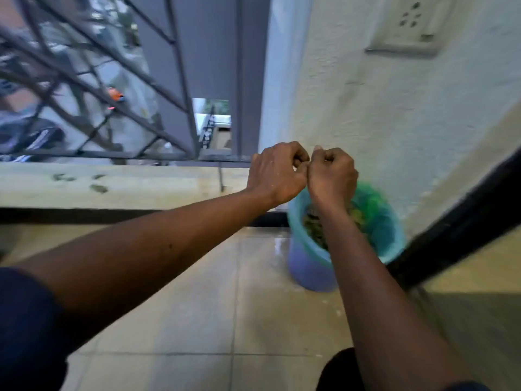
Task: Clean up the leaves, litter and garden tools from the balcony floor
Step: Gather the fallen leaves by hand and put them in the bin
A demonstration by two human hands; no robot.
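A blue bin [308, 270] with a green liner [375, 204] stands on the tiled floor in the corner by the white wall. Dry leaves and litter [313, 228] lie inside it, partly hidden by my right forearm. My left hand [277, 172] and my right hand [332, 173] are held together just above the bin's far rim, knuckles touching. The fingers of both are curled into fists, and I see nothing held in either.
A low concrete ledge [112, 184] with a dark metal railing [112, 108] runs along the balcony's far side. The white wall [394, 122] carries a socket plate [408, 24]. A dark skirting band [465, 218] runs down the right. Pale floor tiles [225, 306] spread below my arms.
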